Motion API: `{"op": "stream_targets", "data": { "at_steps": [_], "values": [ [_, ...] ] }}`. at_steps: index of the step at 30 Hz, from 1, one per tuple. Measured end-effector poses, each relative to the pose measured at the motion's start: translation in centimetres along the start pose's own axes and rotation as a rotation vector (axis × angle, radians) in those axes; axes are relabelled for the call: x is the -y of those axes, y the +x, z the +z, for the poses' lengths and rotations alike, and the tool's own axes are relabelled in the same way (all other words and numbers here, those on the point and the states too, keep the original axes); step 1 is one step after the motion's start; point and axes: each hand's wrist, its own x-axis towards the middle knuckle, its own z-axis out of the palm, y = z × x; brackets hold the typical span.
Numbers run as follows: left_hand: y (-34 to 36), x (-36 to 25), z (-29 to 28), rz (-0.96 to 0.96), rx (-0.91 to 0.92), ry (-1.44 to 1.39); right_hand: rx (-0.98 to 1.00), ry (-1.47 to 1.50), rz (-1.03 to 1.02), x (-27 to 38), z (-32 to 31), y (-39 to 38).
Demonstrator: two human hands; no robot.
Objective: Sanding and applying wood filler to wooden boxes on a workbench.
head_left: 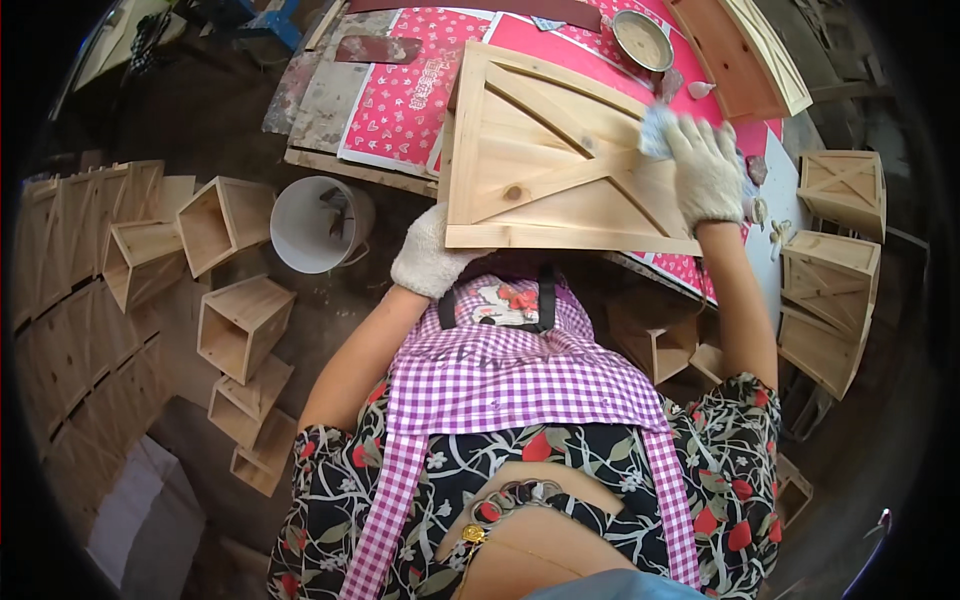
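A pale wooden box [560,200] with an X-shaped brace on its face is tilted toward me at the table's near edge. My left hand [432,252], in a white knitted glove, holds its lower left corner, the fingers partly hidden behind the wood. At the box's right end, my gloved right hand [706,170] presses a small blue-and-white patterned piece of cloth or paper [655,132] against the frame. Its fingers lie over that piece; whether it is cloth or abrasive paper I cannot tell.
Pink patterned sheets [400,125] cover the worktable. On it stand a metal bowl of pale paste [642,42] and another wooden box [735,55]; a dark red strip [378,49] lies at left. A white bucket [320,225] and several wooden boxes [245,325] surround me on the floor.
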Motion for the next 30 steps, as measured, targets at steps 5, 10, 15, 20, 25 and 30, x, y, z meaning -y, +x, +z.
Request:
{"op": "stream_targets", "data": {
  "at_steps": [5, 10, 15, 20, 25, 30],
  "values": [
    [0.6, 0.7, -0.4, 0.020, 0.006, -0.084, -0.424, 0.391, -0.382, 10.6, -3.7, 4.3],
    [0.3, 0.2, -0.5, 0.039, -0.035, -0.034, 0.079, 0.401, -0.014, 5.2, 0.7, 0.3],
    [-0.3, 0.7, 0.1, 0.043, -0.065, -0.097, 0.202, 0.428, 0.406, 4.5, 0.4, -3.9],
    [0.5, 2.8, 0.3, 0.393, -0.070, 0.301, -0.330, 0.968, -0.210, 20.7, -9.5, -2.5],
    [0.1, 2.1, 0.4, 0.136, -0.015, 0.120, -0.306, 1.046, -0.306, 17.9, -12.5, -3.2],
    [0.2, -0.2, -0.1, 0.101, -0.081, -0.061, -0.129, 0.661, 0.429, 9.7, -3.4, -4.0]
  ]
}}
